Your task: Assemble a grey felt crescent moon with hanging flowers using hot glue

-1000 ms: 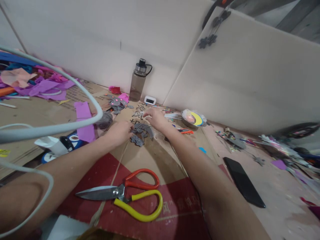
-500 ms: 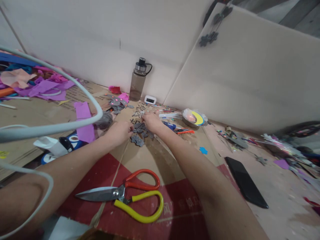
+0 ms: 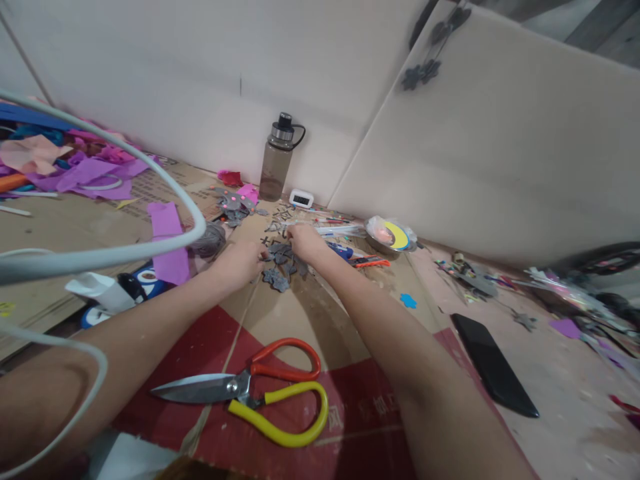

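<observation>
My left hand [image 3: 241,263] is at the left edge of a small heap of grey flower-shaped cutouts [image 3: 277,279], its fingers curled and pressed together. Across the heap, my right hand [image 3: 306,244] has its fingers bent down at the far side. Both hands look closed, but what is between the fingertips is too small to make out. The grey cutouts overlap on brown cardboard [image 3: 320,320]. Close to my body lie large scissors [image 3: 240,387] with one red and one yellow handle, blades apart and pointing left.
Behind my hands stand a grey bottle [image 3: 276,160] and a small white digital clock [image 3: 301,199]. A metal bowl [image 3: 383,245], an orange cutter [image 3: 373,261] and a black phone [image 3: 493,363] are on the right. A white cable-like tube [image 3: 165,245] arches over the left side, near grey yarn [image 3: 209,240].
My right hand's fingers have drawn in and moved slightly toward the heap. My left hand stays nearly in place. The scissors have not moved.
</observation>
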### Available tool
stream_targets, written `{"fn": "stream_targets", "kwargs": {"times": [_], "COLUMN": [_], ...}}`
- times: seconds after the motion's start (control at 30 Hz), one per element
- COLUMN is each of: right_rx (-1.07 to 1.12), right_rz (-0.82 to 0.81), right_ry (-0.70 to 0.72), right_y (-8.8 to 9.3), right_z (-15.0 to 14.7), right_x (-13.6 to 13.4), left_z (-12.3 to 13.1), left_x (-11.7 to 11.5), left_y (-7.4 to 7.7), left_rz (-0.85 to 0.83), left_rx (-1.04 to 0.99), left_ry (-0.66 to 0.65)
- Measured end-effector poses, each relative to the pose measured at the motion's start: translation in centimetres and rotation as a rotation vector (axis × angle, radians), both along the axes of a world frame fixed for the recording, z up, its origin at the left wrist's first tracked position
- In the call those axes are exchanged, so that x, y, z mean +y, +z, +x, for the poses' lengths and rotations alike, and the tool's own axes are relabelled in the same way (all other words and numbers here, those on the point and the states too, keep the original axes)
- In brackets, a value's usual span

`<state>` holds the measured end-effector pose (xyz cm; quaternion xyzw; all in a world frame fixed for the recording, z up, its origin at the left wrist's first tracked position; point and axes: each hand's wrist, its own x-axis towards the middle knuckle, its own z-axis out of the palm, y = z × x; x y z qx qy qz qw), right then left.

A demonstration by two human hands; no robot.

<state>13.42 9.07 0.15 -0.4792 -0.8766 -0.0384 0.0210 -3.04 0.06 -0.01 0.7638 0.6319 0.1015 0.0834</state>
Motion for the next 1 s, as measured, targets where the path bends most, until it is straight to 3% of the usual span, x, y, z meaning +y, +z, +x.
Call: {"fn": "stream_targets", "kwargs": {"times": [0.33,0.67,1.0], "right_rx": [0.02,0.123,0.242], "right_rz": [-0.04,-0.094,0.045], "right_ry": [-0.066,-0.08,-0.134], "right_y": [0.2,0.8,0.6], "right_z": [-0.7,-0.1,1.4], "right_x": [0.0,0.9,-1.9], "left_z": [0.4,0.6,0.4], "left_x": [-0.5,-0.9,-0.6], "left_y": [0.3,0.6,0.1], "left_rz": [-0.012,-0.037,-0.023], "left_rx": [0.145,0.125,0.143], "left_ry": [-0.072,-0.055,-0.05]}}
